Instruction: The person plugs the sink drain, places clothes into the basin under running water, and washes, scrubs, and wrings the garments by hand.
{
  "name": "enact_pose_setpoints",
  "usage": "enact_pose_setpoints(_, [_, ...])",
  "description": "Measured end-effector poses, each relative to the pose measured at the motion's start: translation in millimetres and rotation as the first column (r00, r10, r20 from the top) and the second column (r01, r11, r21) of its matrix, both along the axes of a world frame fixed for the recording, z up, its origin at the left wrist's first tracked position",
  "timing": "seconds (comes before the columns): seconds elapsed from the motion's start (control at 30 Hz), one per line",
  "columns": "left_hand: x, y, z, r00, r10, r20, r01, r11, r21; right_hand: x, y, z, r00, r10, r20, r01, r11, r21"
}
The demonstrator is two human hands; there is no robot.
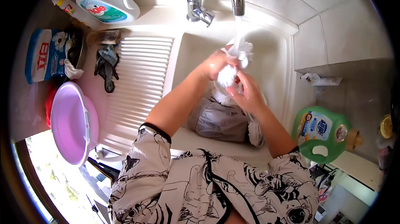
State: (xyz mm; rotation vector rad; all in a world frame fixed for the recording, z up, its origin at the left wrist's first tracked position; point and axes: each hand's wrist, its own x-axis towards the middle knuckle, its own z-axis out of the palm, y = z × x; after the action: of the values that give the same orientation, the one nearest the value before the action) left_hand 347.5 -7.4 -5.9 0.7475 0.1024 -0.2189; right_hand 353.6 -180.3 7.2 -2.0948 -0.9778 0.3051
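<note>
A wet white cloth (227, 76) is bunched up between my hands over the sink basin (196, 51). My left hand (216, 63) is closed around its upper part, right below the running water. My right hand (249, 93) grips the lower part from the right, thumb and fingers on either side of it. Water falls from the chrome faucet (237, 5) onto the cloth end (246, 51) that sticks out above my left hand. Beneath my hands, a grey garment (221, 120) lies in the basin with more white fabric beside it.
Left of the basin is a ribbed washboard (141, 70), with dark gloves (107, 65) at its edge. A purple basin (68, 124), a blue detergent bag (48, 55) and a white detergent bottle (106, 5) stand farther left. A green detergent bottle (321, 134) is at the right.
</note>
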Motion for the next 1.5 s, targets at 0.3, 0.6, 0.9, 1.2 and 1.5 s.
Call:
enact_pose_setpoints(0.3, [-10.6, 37.5, -110.1, 0.927, 0.154, -0.342, 0.374, -0.304, 0.876, 63.8, -7.4, -140.7, 0.981, -0.121, -0.151, 0.101, 0.986, -0.135])
enact_pose_setpoints(0.6, [-26.2, -4.2, -141.0, 0.929, -0.13, -0.346, 0.205, -0.597, 0.775, 66.0, 29.9, -196.4, 0.957, 0.014, 0.29, 0.16, 0.808, -0.567])
enact_pose_setpoints(0.9, [30.9, 21.7, -128.4, 0.918, 0.063, -0.393, 0.379, 0.161, 0.911, 81.1, 27.6, -261.6, 0.592, -0.463, -0.66, 0.612, 0.79, -0.006])
enact_pose_setpoints(1.2, [7.3, -70.1, -21.1, 0.928, -0.37, -0.043, -0.006, -0.13, 0.991, 73.3, 22.0, -140.6, -0.101, 0.38, -0.92, 0.654, 0.722, 0.226])
enact_pose_setpoints(1.5, [24.9, 27.5, -99.1, 0.997, -0.003, 0.075, -0.075, -0.09, 0.993, 68.5, 11.5, -118.4, 0.249, -0.252, -0.935, 0.667, 0.745, -0.023])
